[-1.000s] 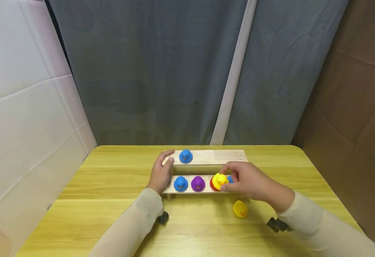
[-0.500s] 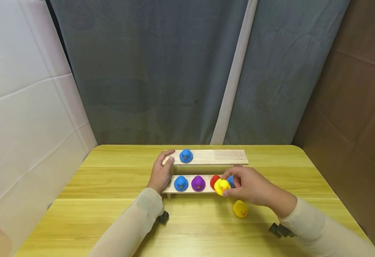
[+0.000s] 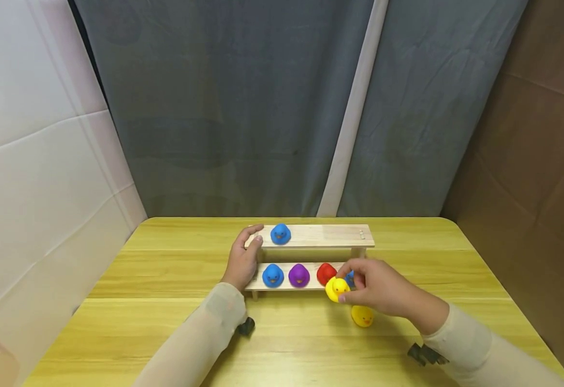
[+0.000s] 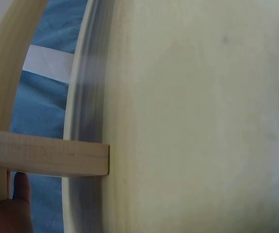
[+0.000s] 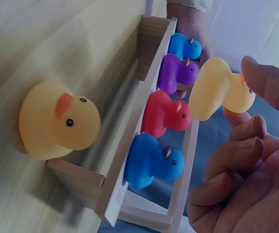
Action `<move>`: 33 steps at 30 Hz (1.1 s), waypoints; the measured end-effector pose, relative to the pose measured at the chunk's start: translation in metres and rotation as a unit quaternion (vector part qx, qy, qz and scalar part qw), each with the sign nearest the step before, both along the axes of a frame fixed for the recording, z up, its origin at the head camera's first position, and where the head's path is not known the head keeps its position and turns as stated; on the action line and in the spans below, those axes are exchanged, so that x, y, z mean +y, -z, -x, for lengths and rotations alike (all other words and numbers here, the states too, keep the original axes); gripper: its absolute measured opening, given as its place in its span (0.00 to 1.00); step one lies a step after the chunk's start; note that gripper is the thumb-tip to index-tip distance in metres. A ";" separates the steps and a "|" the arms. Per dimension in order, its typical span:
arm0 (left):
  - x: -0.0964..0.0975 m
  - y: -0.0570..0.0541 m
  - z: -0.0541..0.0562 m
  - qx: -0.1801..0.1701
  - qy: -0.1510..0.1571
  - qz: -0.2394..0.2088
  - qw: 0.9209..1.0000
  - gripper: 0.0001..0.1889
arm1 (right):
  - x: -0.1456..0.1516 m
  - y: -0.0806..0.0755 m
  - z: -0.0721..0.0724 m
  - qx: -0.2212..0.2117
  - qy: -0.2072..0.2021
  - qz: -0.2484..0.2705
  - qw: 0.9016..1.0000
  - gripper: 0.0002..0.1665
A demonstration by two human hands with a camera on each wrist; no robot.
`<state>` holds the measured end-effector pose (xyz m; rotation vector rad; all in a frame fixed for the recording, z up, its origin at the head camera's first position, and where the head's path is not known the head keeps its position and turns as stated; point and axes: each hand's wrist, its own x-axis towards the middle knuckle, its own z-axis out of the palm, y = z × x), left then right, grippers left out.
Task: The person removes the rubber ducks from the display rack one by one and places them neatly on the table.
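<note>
left hand point(image 3: 242, 260): rack point(image 3: 327, 235) end | right hand point(image 3: 382, 287): yellow duck point(image 3: 336, 289) pinched near front edge

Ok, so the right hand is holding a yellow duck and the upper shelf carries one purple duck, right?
No: the upper shelf carries one blue duck, not a purple one, as the head view shows. The right hand does hold a yellow duck.

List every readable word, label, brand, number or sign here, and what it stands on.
No readable text in any view.
Small marks at the right end of the upper shelf: too small to tell whether they are lettering.
Yellow duck in the right hand: no lettering shows.
</note>
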<state>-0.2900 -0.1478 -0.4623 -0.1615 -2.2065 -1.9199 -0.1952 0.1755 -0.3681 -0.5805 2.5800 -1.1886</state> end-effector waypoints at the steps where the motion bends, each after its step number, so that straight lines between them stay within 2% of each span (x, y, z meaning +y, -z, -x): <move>1: 0.000 0.000 0.000 0.000 -0.001 0.000 1.000 0.18 | 0.000 0.001 0.000 0.000 -0.001 0.001 1.000 0.21; 13: 0.000 0.000 -0.001 0.003 -0.003 0.003 1.000 0.18 | 0.003 0.016 0.000 0.007 -0.008 0.005 1.000 0.19; 24: 0.002 -0.001 -0.002 0.003 -0.006 0.004 1.000 0.18 | 0.003 0.032 -0.005 -0.020 0.017 -0.009 1.000 0.19; 27: 0.002 -0.002 -0.002 -0.001 -0.006 0.002 1.000 0.18 | 0.003 0.037 -0.006 -0.016 0.018 -0.010 1.000 0.18; 33: 0.001 -0.002 -0.001 -0.005 -0.006 0.001 1.000 0.17 | 0.001 0.046 -0.007 0.020 0.006 -0.034 0.999 0.18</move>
